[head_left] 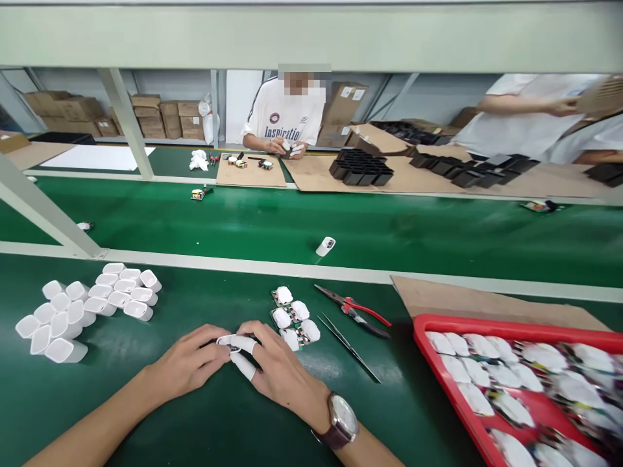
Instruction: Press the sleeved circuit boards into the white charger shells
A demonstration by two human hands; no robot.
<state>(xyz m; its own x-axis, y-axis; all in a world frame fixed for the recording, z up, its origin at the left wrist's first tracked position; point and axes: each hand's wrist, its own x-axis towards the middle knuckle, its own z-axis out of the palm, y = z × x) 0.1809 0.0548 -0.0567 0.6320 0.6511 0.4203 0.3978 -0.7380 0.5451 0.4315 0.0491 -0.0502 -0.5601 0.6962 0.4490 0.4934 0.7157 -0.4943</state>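
Head cam: L hand (192, 363) & R hand (280, 373) both pinch small part (235, 349), axis hidden.

Housings (87, 308) left of left hand (187, 363); boards (293, 318) just behind right hand (282, 373); pliers (353, 308), tweezers (348, 347) between boards and tray (511, 326).

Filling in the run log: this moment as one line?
left hand, right hand: pinching small part | nearby: white shells, pliers, tweezers, red tray

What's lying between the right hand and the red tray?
Between the right hand and the red tray lie thin tweezers and red-handled pliers, seen in the head view.
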